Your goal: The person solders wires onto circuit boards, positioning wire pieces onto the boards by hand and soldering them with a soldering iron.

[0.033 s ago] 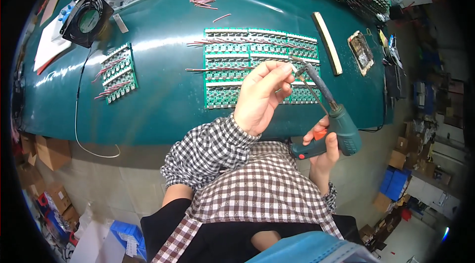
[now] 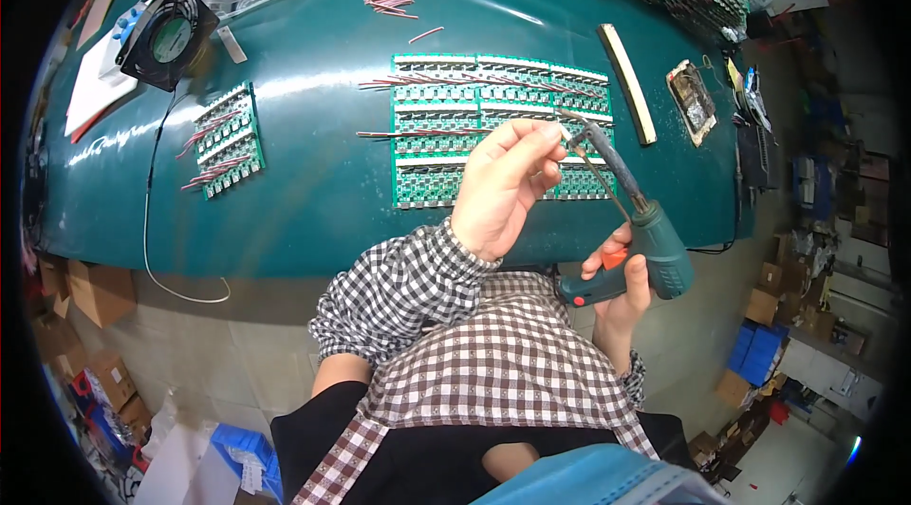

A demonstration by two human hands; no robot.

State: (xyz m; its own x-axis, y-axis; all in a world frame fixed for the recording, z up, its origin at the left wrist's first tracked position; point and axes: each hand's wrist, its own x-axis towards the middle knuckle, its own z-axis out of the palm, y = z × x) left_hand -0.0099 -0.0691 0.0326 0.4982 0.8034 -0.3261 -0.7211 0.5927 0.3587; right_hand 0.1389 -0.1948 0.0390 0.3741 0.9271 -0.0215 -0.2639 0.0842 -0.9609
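Left hand (image 2: 508, 184): fingers pinched on a thin solder wire (image 2: 600, 177), raised over the circuit board panel (image 2: 493, 130).
Right hand (image 2: 622, 291): clamped around the green soldering gun (image 2: 636, 230), tip beside the left fingertips.
Panel: flat on the teal tabletop (image 2: 313, 154).

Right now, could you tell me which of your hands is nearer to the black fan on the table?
Left. The left hand is raised over the green circuit boards, well right of the fan. The right hand, gripping the soldering gun, is farther right, off the table's near edge.
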